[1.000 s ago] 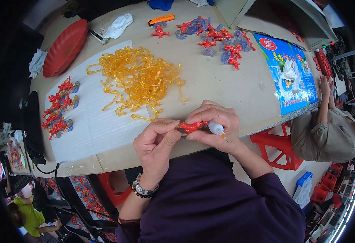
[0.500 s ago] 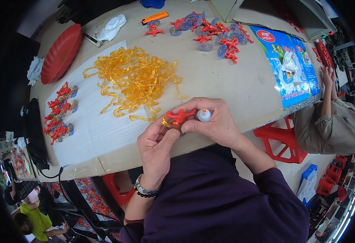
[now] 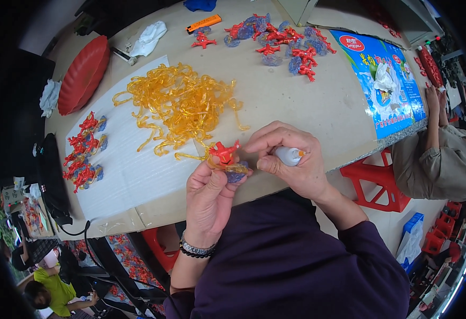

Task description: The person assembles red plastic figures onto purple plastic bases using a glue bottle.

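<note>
My left hand (image 3: 207, 198) pinches a small red figurine (image 3: 223, 153) with a translucent blue-violet base (image 3: 236, 172) below it. Some yellow shows at the figurine's left side. Just to the right, my right hand (image 3: 306, 167) is closed around a small whitish squeeze bottle (image 3: 286, 155) with an orange tip, which points right, away from the figurine. Its index finger and thumb are near the figurine, with a slight gap. Beyond both hands lies a tangled heap of translucent yellow curved strips (image 3: 182, 106), partly on a white sheet (image 3: 129, 186).
Several red figurines with blue bases (image 3: 84, 151) lie at the left, others (image 3: 283, 37) at the back. A red fluted dish (image 3: 84, 74), a white cloth (image 3: 149, 38) and an orange cutter-like tool (image 3: 204, 23) are farther off. Another person (image 3: 424, 159) sits at the right by a red stool (image 3: 376, 178).
My right hand has drawn back to the right from the figurine, and the bottle has swung over to point right. The figurine has turned in my left hand, so its base shows.
</note>
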Demonstrator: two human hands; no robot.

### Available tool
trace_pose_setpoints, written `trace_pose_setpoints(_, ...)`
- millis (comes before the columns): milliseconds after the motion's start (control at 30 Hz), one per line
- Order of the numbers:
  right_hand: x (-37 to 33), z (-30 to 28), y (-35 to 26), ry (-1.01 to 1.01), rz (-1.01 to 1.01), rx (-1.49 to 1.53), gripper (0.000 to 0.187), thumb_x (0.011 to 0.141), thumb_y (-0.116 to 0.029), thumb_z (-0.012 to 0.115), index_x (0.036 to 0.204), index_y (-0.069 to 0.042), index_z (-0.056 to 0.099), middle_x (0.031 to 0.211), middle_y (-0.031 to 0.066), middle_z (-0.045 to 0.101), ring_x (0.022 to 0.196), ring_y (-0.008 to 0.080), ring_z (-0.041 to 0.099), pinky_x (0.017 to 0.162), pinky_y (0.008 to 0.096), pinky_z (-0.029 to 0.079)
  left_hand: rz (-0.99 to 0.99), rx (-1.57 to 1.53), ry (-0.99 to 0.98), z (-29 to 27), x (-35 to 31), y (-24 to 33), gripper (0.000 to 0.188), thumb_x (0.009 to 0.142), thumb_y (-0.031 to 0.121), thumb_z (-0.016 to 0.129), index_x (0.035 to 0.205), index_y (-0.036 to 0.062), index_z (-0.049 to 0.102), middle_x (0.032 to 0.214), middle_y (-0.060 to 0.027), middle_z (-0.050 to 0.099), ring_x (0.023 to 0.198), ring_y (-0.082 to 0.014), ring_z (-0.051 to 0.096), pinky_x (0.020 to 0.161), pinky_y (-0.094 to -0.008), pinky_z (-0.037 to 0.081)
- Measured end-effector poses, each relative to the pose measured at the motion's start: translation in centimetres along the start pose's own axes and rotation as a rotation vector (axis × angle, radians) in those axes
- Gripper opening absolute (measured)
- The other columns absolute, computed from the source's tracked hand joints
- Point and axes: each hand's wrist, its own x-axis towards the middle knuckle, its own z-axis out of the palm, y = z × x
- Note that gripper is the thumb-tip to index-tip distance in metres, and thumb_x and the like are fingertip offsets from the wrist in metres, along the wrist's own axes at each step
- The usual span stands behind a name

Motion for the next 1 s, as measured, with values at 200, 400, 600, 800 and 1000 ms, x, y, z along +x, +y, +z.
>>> trace_pose_setpoints(200,-0.1,0.0,1.1,0.023,-0.245,-0.198,0.021,0.073,-0.001,0.075,0.094,-0.002,0.068,0.094,0.0109,0.063,0.077,0.0153,0.062,0.066,0.0265,0.051,-0.030,-0.048,0.073,1.0,-0.1,0.3,0.033,0.091,0.017,0.060,0.118,-0.0019,0.055,0.113,-0.0133,0.062,0.097,-0.0217,0.064,0.086,-0.0322,0.055)
trace_pose_setpoints(400,0.3,0.7,1.5,-0.004,-0.334,-0.280,0.037,0.069,-0.004,0.079,0.105,-0.003,0.069,0.093,0.0109,0.063,0.077,0.0162,0.063,0.063,0.0262,0.052,-0.104,-0.145,0.252,2.5,-0.2,0.8,0.022,0.094,0.019,0.056,0.108,0.0021,0.061,0.104,-0.0076,0.065,0.094,-0.0173,0.063,0.085,-0.0301,0.052)
trace_pose_setpoints(600,0.8,1.1,1.9,-0.011,-0.450,-0.332,0.043,0.065,-0.004,0.079,0.107,-0.003,0.068,0.090,0.0096,0.063,0.075,0.0164,0.063,0.062,0.0262,0.052,-0.193,-0.226,0.208,2.1,-0.4,0.6,0.028,0.097,0.022,0.052,0.119,0.0048,0.053,0.111,-0.0071,0.059,0.099,-0.0156,0.055,0.084,-0.0312,0.048)
trace_pose_setpoints(800,1.1,1.5,2.7,-0.002,-0.570,-0.404,0.044,0.062,-0.004,0.080,0.105,-0.002,0.069,0.086,0.0085,0.063,0.072,0.0177,0.063,0.059,0.0268,0.052,-0.251,-0.273,0.245,2.9,-0.6,0.4,0.023,0.095,0.024,0.056,0.113,0.0099,0.058,0.100,0.0013,0.061,0.090,-0.0085,0.054,0.074,-0.0253,0.042)
trace_pose_setpoints(1000,1.3,1.4,3.0,-0.018,-0.633,-0.440,0.040,0.063,-0.008,0.081,0.100,0.001,0.068,0.082,0.0088,0.063,0.069,0.0189,0.063,0.056,0.0273,0.051,-0.313,-0.285,0.281,2.9,-0.6,0.3,0.021,0.096,0.024,0.054,0.110,0.0091,0.058,0.095,0.0021,0.060,0.083,-0.0075,0.052,0.073,-0.0248,0.043)
